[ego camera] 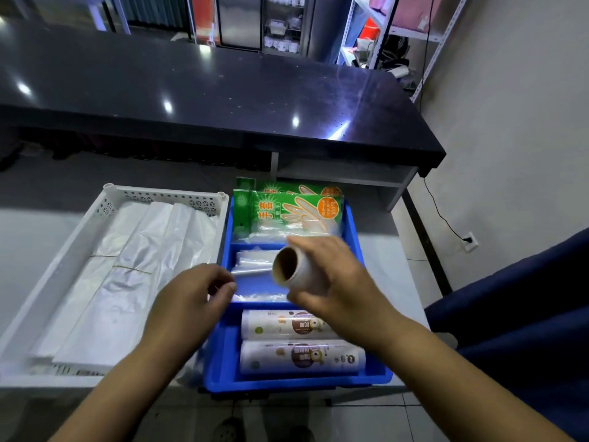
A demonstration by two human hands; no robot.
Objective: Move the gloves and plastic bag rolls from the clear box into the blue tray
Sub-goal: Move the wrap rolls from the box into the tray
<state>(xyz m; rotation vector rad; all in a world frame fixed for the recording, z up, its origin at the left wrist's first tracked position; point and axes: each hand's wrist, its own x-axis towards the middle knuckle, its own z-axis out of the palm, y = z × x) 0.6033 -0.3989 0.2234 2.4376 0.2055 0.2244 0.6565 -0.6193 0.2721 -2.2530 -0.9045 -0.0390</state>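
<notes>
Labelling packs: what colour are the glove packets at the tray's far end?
Green, with orange accents on the glove packets; head view.

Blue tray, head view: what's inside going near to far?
Two printed bag rolls lying crosswise, then clear bags in the middle section, then green glove packs at the far end of the blue tray.
</notes>
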